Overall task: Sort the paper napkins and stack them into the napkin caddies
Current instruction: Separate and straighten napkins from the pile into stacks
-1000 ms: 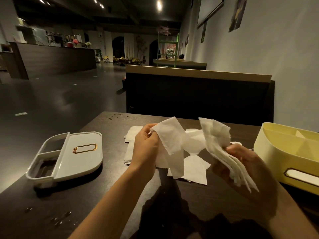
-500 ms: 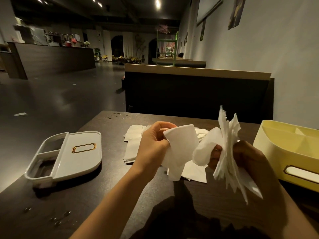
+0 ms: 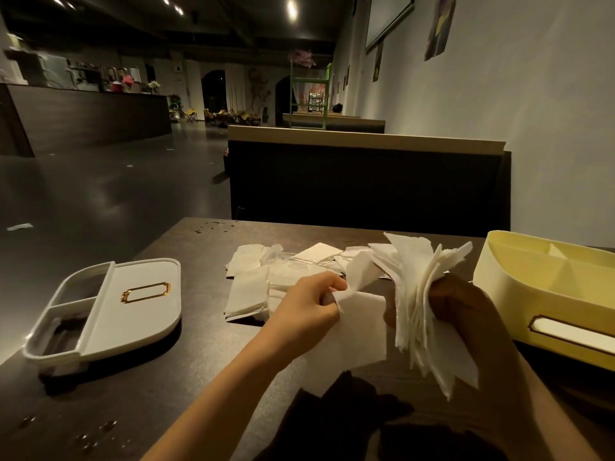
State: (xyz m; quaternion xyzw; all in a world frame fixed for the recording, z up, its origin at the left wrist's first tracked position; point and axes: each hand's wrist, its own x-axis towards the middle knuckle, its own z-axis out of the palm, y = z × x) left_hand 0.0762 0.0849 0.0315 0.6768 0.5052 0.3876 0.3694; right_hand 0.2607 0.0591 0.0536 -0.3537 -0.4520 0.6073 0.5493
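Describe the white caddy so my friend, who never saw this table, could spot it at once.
Start at the dark table and go to its left edge, well left of the loose napkins. The white caddy lies there by itself. Unlike the yellow caddy on the right, it is white, with a small gold frame on its flat top.

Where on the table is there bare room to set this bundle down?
Bare dark wooden table lies between the white lidded caddy and the loose white napkin pile, and in front of that caddy at the near edge. Crowded centre: the left hand pinches a single napkin beside the fanned napkin bundle in the right hand, up to the yellow plastic caddy.
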